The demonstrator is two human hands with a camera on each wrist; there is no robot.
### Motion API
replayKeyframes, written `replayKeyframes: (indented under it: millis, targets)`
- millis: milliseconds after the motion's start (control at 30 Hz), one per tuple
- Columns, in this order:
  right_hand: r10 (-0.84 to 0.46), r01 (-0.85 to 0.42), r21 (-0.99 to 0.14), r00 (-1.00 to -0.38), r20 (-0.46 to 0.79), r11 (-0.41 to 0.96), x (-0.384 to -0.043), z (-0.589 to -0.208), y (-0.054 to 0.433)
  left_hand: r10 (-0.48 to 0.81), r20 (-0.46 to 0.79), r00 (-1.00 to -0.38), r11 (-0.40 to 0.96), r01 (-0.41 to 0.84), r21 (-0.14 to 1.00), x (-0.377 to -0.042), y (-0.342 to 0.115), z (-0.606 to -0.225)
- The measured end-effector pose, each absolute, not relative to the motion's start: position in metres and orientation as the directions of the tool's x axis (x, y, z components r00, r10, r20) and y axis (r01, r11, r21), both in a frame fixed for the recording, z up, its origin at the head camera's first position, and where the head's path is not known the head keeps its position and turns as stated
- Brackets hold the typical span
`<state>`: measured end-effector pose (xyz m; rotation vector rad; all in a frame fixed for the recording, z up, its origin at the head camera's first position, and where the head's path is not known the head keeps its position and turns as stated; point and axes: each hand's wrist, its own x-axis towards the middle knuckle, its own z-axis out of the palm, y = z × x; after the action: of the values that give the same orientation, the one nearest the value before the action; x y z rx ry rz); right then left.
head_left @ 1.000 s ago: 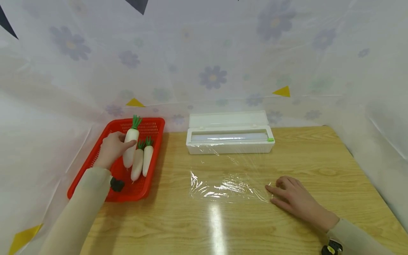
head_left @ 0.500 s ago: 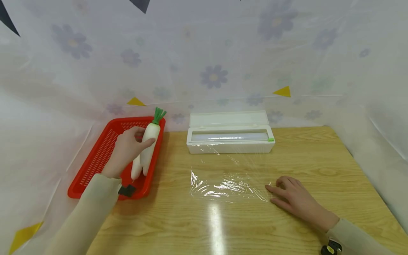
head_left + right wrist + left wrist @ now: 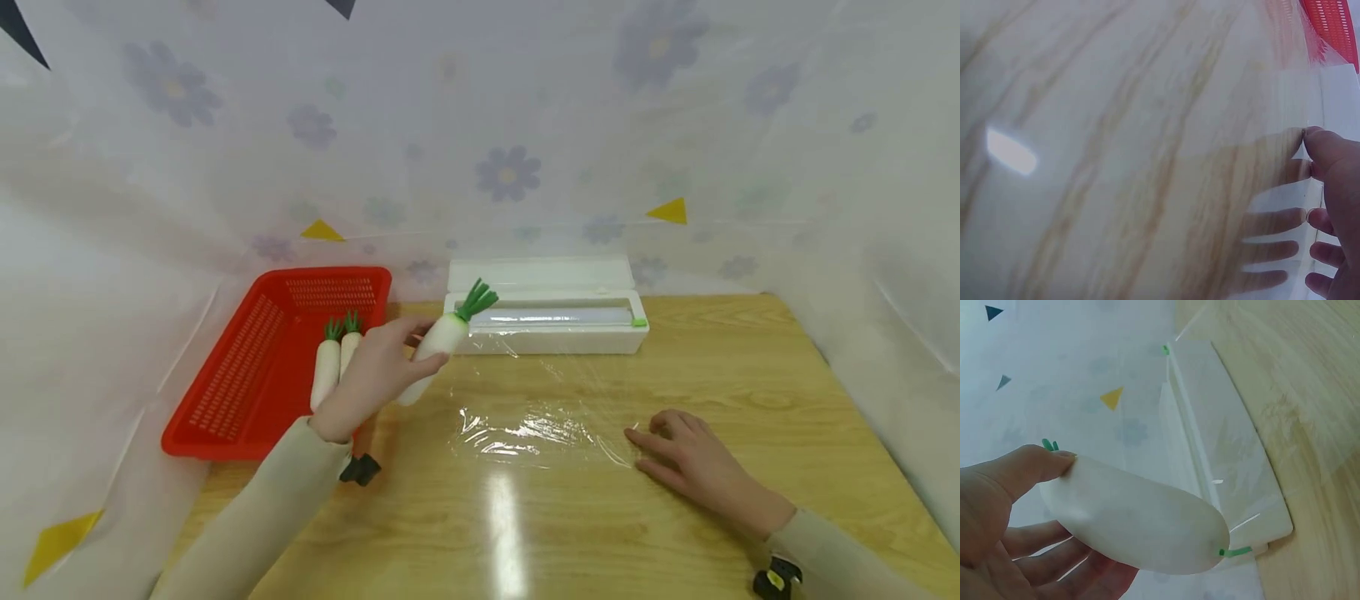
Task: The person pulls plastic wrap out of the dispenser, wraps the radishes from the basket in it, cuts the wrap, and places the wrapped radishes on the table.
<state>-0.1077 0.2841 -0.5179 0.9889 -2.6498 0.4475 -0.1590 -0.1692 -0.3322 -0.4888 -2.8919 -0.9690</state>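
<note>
My left hand (image 3: pixel 378 371) holds a white radish (image 3: pixel 438 337) with green leaf stubs, raised over the table between the basket and the wrap box. In the left wrist view, the thumb lies on the radish (image 3: pixel 1135 519) near its leafy end and the other fingers are beneath it. A clear sheet of cling film (image 3: pixel 532 425) stretches from the white wrap box (image 3: pixel 551 340) toward the table's front. At the film's front right corner my right hand (image 3: pixel 697 467) rests, fingertips touching the tabletop at the film's edge. Two more radishes (image 3: pixel 326 371) lie in the red basket (image 3: pixel 277 446).
The wrap box's lid (image 3: pixel 540 272) stands raised at the back, with the film roll (image 3: pixel 555 316) inside and a green piece (image 3: pixel 638 322) at its right end. Flower-patterned sheeting (image 3: pixel 570 167) encloses the wooden table (image 3: pixel 585 533) at the back and sides.
My left hand has lifted the radish out of the red basket and carried it right, toward the film. The right hand has stayed in place.
</note>
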Motion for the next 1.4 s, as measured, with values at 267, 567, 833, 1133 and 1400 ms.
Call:
replayKeyframes:
  millis: [267, 567, 833, 1133, 1400]
  targets:
    - [-0.581, -0.674, -0.188, -0.721, 0.379, 0.714, -0.109, -0.52, 0.285, 0.438, 0.098, -0.894, 0.739, 0.42, 0.527, -0.159, -0.126, -0.366]
    - [-0.575, -0.657, -0.2, -0.741, 0.347, 0.727, -0.109, -0.519, 0.283, 0.603, 0.056, -0.796, 0.754, 0.592, 0.286, -0.158, -0.084, -0.397]
    - [-0.583, -0.666, -0.187, -0.732, 0.353, 0.722, -0.109, -0.52, 0.284, 0.684, 0.029, -0.729, 0.718, 0.68, 0.151, -0.158, -0.05, -0.42]
    - [-0.582, -0.67, -0.187, -0.726, 0.366, 0.719, -0.108, -0.522, 0.284, 0.7, 0.016, -0.714, 0.71, 0.698, 0.094, -0.164, -0.034, -0.429]
    - [-0.581, -0.676, -0.189, -0.719, 0.381, 0.713, -0.108, -0.519, 0.282, 0.706, 0.012, -0.708, 0.705, 0.704, 0.09, -0.168, -0.029, -0.434]
